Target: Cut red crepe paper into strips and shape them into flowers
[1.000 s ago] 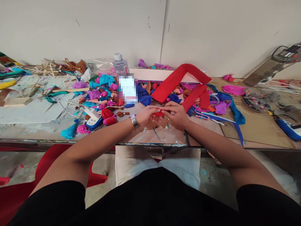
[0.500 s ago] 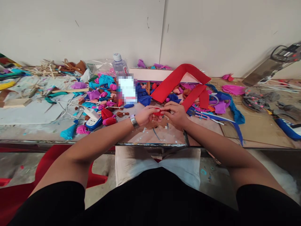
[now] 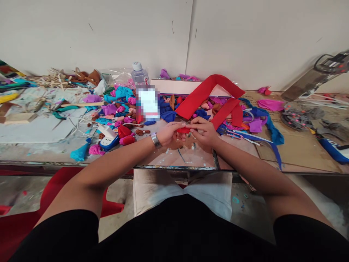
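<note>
A small piece of red crepe paper [image 3: 183, 130] is pinched between my two hands, above the near edge of the table. My left hand [image 3: 171, 134], with a metal watch at its wrist, grips its left end with the fingers curled. At the other end, the thumb and fingers of my right hand [image 3: 204, 131] close on it. Partly hidden by the fingers, its exact shape cannot be made out. Just beyond lies a long folded strip of red crepe paper [image 3: 199, 95], draped over a heap of coloured paper bits.
Left of my hands lie rolled paper flowers [image 3: 96, 149], a blue and white power strip [image 3: 109, 142], a blurred-out lit screen [image 3: 148, 104] and a clear bottle [image 3: 140, 75]. Scissors with pink handles [image 3: 235, 134] lie to the right. A grey bottle [image 3: 308, 78] leans against the wall.
My fingers have shifted slightly on the small red piece, and more of it shows between them. Everything on the table lies as before, the view having moved a little.
</note>
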{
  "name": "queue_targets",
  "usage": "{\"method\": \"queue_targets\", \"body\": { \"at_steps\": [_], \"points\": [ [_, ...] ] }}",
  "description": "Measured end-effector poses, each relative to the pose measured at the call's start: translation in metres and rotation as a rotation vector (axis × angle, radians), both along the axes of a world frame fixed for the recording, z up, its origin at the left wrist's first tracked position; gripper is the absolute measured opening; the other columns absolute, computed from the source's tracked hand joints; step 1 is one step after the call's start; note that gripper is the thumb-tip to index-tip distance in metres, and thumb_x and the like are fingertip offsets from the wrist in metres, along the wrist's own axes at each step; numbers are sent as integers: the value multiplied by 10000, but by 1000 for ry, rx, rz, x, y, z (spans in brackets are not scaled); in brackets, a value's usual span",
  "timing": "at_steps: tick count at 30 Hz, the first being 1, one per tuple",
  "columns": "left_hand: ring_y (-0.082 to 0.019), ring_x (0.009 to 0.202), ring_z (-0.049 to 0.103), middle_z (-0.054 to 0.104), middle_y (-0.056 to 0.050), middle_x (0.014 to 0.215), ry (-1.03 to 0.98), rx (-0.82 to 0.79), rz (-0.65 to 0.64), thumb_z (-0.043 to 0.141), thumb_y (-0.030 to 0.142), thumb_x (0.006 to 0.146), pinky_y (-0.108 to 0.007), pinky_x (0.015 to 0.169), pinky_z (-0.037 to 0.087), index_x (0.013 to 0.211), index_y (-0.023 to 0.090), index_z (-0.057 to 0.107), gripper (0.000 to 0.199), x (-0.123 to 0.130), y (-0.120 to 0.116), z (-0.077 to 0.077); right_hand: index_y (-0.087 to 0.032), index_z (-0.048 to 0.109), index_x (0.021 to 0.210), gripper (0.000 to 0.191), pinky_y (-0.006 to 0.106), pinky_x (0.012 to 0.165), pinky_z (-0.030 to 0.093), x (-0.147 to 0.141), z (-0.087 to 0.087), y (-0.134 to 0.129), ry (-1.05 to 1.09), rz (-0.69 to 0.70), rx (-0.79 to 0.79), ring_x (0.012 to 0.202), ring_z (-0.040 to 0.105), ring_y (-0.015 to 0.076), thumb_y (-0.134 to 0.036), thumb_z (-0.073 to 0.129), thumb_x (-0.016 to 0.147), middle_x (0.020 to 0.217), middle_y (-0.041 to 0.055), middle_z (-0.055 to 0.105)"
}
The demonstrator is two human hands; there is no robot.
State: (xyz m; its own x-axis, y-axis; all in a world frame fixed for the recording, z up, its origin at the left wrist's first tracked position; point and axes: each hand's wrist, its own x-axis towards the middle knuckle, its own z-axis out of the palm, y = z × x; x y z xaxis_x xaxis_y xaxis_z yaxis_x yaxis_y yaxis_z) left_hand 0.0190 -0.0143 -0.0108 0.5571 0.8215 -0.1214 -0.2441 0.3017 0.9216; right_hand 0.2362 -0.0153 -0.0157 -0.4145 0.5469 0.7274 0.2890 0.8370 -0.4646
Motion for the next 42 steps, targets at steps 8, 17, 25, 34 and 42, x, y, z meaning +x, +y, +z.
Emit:
{"method": "queue_targets", "body": {
  "at_steps": [8, 17, 25, 34, 42],
  "points": [
    [-130, 559, 641, 674, -20, 670, -26, 17, 9, 790, 422, 786, -256, 586, 560, 827, 133, 666, 318, 1, 1, 1, -236, 810, 1050, 214, 373, 837, 608, 0, 8, -5, 2, -9, -40, 936, 738, 220, -401, 676, 1023, 1013, 99, 776],
    [-134, 564, 648, 675, -18, 657, -7, 31, 19, 774, 429, 788, -257, 595, 551, 833, 140, 662, 313, -1, 2, 0, -274, 815, 1128, 230, 392, 814, 628, 3, 3, 2, -78, -11, 67, 938, 707, 227, -428, 708, 996, 1070, 102, 723],
    [-127, 529, 653, 678, -10, 637, 14, 27, 19, 787, 420, 785, -228, 554, 537, 874, 140, 663, 318, 0, 2, -1, -319, 829, 1144, 183, 373, 821, 625, 6, 6, -1, -147, 35, 153, 978, 741, 220, -321, 699, 1015, 1100, 95, 759],
    [-125, 621, 679, 719, -42, 757, 39, 113, -3, 832, 445, 802, -250, 619, 587, 945, 120, 697, 380, 0, 1, -2, -261, 812, 1008, 221, 389, 822, 623, 0, 5, -3, -83, -60, 81, 933, 717, 225, -441, 685, 1012, 1036, 91, 748],
    [-135, 633, 687, 704, -42, 755, 68, 169, -55, 808, 508, 852, -277, 652, 616, 931, 110, 688, 423, 0, 1, 0, -230, 762, 1024, 144, 375, 823, 604, 1, 5, -5, -97, -19, 81, 944, 706, 222, -348, 682, 1008, 1073, 98, 723]
  ]
}}
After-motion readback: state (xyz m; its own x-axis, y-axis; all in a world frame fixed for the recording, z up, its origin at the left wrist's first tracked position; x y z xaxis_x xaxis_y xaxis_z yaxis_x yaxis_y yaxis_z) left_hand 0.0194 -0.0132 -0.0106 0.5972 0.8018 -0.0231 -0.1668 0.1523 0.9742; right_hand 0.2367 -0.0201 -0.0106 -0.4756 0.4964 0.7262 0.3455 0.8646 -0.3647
